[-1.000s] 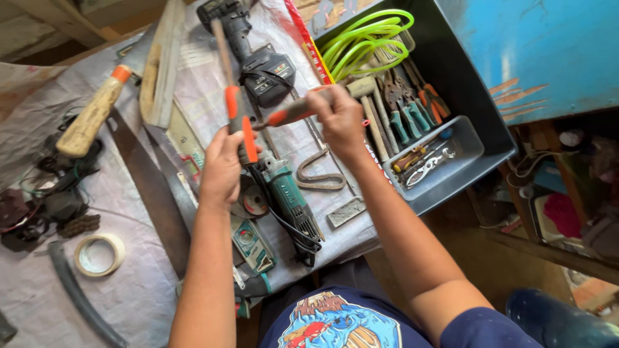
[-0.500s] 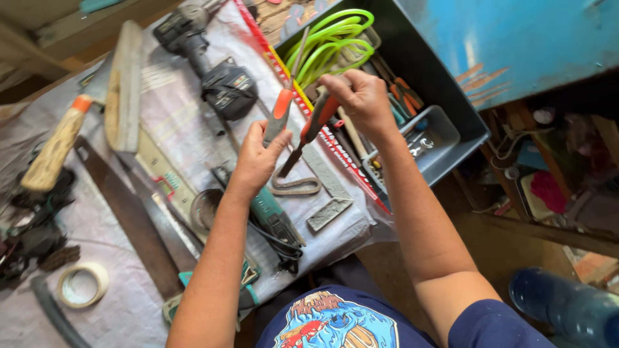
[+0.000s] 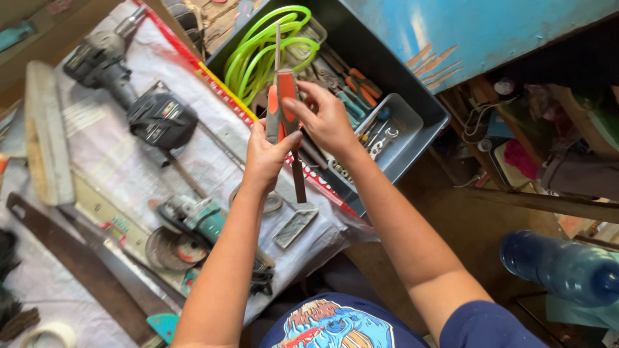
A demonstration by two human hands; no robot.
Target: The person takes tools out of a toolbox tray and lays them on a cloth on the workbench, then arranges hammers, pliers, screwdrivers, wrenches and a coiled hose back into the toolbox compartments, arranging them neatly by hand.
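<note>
Left hand (image 3: 264, 158) and right hand (image 3: 322, 119): both closed around two orange-handled files (image 3: 284, 103), held together upright, handles aligned side by side, seemingly for bundling. Dark tool bin (image 3: 425, 103) just beyond the right hand, rim close; angle grinder (image 3: 193, 216) below the left, cloth between lightly cluttered.

We see a work surface covered by a pale woven plastic sheet (image 3: 135, 167), daylit from above. At upper right stands a blue painted panel with worn patches (image 3: 464, 32). Below it, a brown wooden rail (image 3: 548, 203) crosses shadowed clutter. A blue translucent water bottle (image 3: 561, 267) lies at lower right.
</note>
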